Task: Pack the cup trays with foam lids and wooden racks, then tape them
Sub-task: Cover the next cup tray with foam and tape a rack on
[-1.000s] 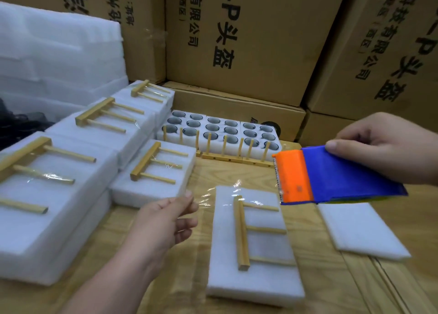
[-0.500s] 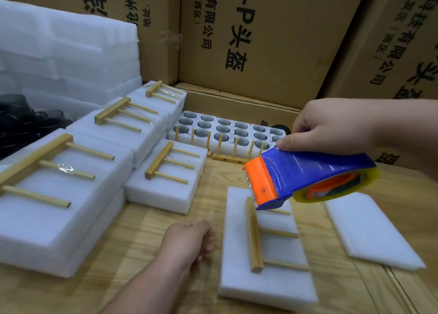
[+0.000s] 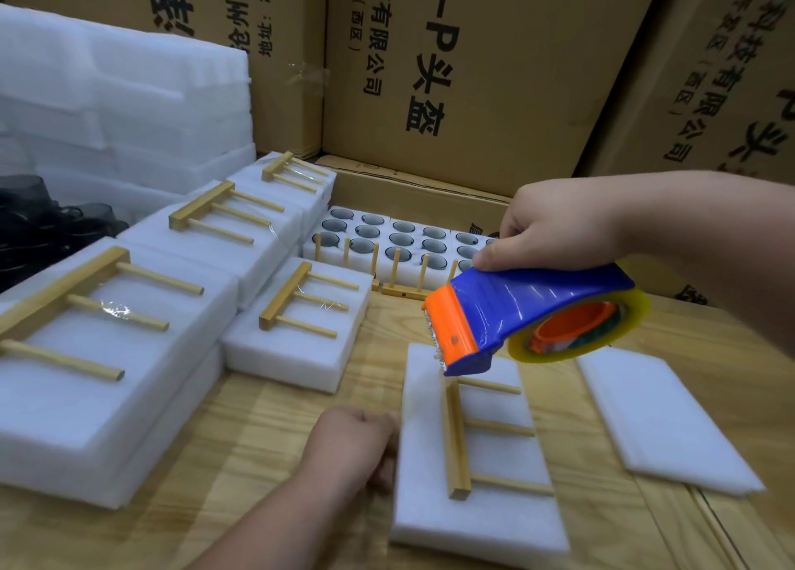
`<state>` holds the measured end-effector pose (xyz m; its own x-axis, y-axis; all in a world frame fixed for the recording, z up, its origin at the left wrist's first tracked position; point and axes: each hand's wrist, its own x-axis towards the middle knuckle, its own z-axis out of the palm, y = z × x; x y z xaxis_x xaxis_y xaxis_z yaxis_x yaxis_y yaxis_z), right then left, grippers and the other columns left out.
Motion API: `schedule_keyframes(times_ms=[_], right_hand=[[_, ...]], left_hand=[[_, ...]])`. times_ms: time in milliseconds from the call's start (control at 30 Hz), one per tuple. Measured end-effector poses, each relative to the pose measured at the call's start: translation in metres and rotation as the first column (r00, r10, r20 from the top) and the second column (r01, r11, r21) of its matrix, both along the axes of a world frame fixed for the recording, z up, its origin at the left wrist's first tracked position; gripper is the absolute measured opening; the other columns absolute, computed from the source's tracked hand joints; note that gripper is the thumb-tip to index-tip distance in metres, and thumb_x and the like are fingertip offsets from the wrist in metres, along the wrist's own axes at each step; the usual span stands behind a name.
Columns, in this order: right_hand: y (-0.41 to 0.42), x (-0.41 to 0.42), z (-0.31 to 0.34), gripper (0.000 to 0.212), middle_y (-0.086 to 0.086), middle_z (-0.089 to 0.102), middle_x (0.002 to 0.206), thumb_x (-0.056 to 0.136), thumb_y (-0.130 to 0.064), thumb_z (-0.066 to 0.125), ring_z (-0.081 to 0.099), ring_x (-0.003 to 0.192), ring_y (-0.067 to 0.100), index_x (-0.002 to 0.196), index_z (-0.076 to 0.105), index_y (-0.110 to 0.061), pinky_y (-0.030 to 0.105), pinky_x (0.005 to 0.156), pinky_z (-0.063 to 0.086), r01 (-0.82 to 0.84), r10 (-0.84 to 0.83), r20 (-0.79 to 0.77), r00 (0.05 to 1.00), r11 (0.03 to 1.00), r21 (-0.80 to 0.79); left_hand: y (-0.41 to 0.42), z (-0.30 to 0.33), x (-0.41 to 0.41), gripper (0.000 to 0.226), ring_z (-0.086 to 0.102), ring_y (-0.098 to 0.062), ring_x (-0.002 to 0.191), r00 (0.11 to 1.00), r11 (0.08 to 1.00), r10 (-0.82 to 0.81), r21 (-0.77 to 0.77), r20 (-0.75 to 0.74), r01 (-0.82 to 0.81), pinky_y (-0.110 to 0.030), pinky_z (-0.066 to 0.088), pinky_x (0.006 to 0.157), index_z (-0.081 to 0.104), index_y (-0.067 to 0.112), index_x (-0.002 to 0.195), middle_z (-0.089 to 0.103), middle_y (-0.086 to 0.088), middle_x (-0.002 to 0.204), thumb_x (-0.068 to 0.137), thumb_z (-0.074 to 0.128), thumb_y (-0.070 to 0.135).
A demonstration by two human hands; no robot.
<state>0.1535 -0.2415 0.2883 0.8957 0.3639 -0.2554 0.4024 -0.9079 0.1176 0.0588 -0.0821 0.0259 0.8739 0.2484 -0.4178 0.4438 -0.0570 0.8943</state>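
While the right hand [image 3: 555, 229] grips the glossy plastic tape dispenser [image 3: 516, 311].

Single head-worn view, wide-angle, looking forward and steeply down onto the wooden bench [image 3: 301, 406] from close above its near edge. Faces the stacked cardboard boxes [image 3: 451, 74] along the bench's far edge, which fill the top of the frame. Set near enough that both forearms enter from the bottom and right borders, with the left hand [image 3: 350, 440] low at centre and the right hand [image 3: 555, 229] at mid-right. Straight lines bowed toward the borders by the lens; stacked foam [image 3: 107, 96] at the far-left corner looms large. No second view, so nothing shared.
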Motion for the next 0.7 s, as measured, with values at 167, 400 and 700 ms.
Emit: schedule_keyframes(times_ms=[167,400,700], right_hand=[[-0.005,0.002,-0.004,0.058,-0.005,0.072,0.067,0.090,-0.072,0.051,0.068,0.057,0.009,0.084,0.075,-0.020,0.025,0.054,0.050,0.012,-0.012,-0.004,1.000,1.000,0.008],[-0.016,0.001,-0.013,0.063,0.002,0.073,0.077,0.090,-0.073,0.048,0.069,0.069,0.016,0.084,0.075,-0.016,0.030,0.060,0.052,0.005,-0.005,0.006,1.000,1.000,0.000],[-0.033,0.000,-0.032,0.060,0.000,0.071,0.077,0.091,-0.071,0.047,0.066,0.067,0.012,0.084,0.074,-0.017,0.028,0.061,0.052,0.018,-0.020,-0.046,0.999,0.999,-0.036]], left_hand=[[-0.003,-0.006,0.000,0.021,0.070,-0.021,0.049,0.998,0.974,-0.048,0.223,0.040,0.038,-0.026,0.052,0.052,0.062,0.020,0.090,0.073,-0.001,0.060,0.085,0.064,0.040],[0.001,-0.007,-0.001,0.022,0.073,-0.016,0.064,0.996,0.921,-0.056,0.388,0.074,0.023,-0.026,0.056,0.063,0.066,0.028,0.089,0.074,0.006,0.069,0.080,0.066,0.048],[-0.026,-0.013,-0.022,0.099,0.049,0.020,0.123,0.925,0.969,-0.173,-0.112,0.339,0.222,-0.013,0.041,0.104,0.033,0.042,0.152,0.049,0.040,0.138,0.063,0.072,0.063]])
